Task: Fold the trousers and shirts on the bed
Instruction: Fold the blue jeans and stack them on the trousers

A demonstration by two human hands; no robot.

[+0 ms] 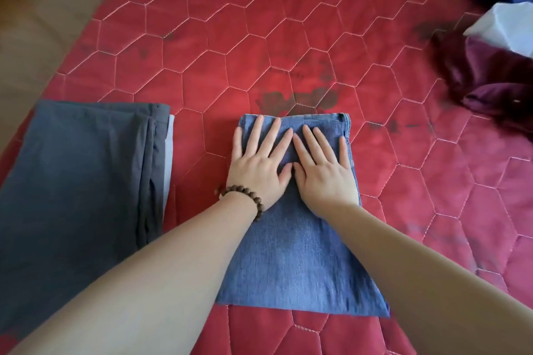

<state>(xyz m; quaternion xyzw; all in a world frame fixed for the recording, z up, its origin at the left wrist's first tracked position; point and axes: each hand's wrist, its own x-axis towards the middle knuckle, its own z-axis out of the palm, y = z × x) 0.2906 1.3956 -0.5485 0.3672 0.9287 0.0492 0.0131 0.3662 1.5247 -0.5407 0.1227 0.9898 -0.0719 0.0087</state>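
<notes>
Both hands, the left hand (258, 166) wearing a brown bead bracelet (244, 199) and the right hand (324, 171), press flat with fingers spread on the folded blue denim trousers (294, 262) lying mid-bed on the red quilted mattress (259, 52). Folded dark grey trousers (78, 181) lie left; unfolded clothes (496, 66) are heaped far right.

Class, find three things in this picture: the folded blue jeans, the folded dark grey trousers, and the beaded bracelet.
folded blue jeans (294, 265), head view, bare denim below the hands.
folded dark grey trousers (75, 181), head view, middle of the top layer.
beaded bracelet (245, 196), head view, beads over the left wrist.
</notes>
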